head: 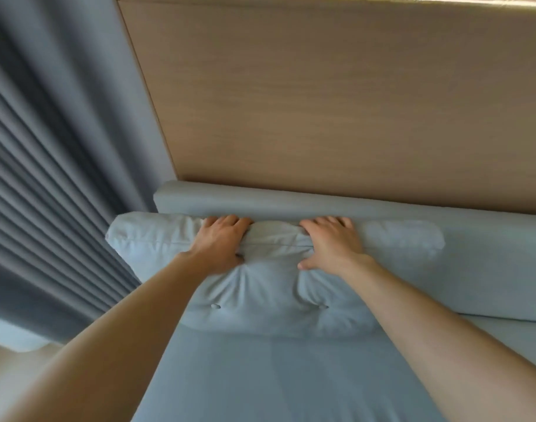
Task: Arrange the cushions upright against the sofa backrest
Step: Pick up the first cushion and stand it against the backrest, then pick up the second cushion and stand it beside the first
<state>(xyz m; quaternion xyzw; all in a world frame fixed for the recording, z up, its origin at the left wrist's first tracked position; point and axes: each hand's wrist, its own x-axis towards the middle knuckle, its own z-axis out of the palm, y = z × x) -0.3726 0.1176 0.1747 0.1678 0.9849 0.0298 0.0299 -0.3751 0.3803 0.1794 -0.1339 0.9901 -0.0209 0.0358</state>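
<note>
Head view, single frame inspected. Fingers of the left hand (pixel 219 243) curl over the top edge of the cushion (pixel 260 287), fingertips tucked down behind it against the sofa backrest (pixel 321 205), thumb pressed into the front face; the fabric is bunched under the palm. Fingers of the right hand (pixel 330 243) hook over the same top edge in like manner, thumb spread low on the front face. Both hands are clenched on the cushion, close together near the middle of its upper edge, with a ridge of gathered fabric between them.

Cushion: pale grey, two tufted buttons on the front face, standing upright with its back against the backrest and its lower edge on the sofa seat (pixel 276 376). Its left corner projects past the end of the backrest. A second pale cushion (pixel 403 239) is just beside it to the right, also against the backrest; its outline is blurred.

Surroundings: wood-grain wall panel (pixel 336 102) above the backrest; grey pleated curtain (pixel 47 193) at left.
</note>
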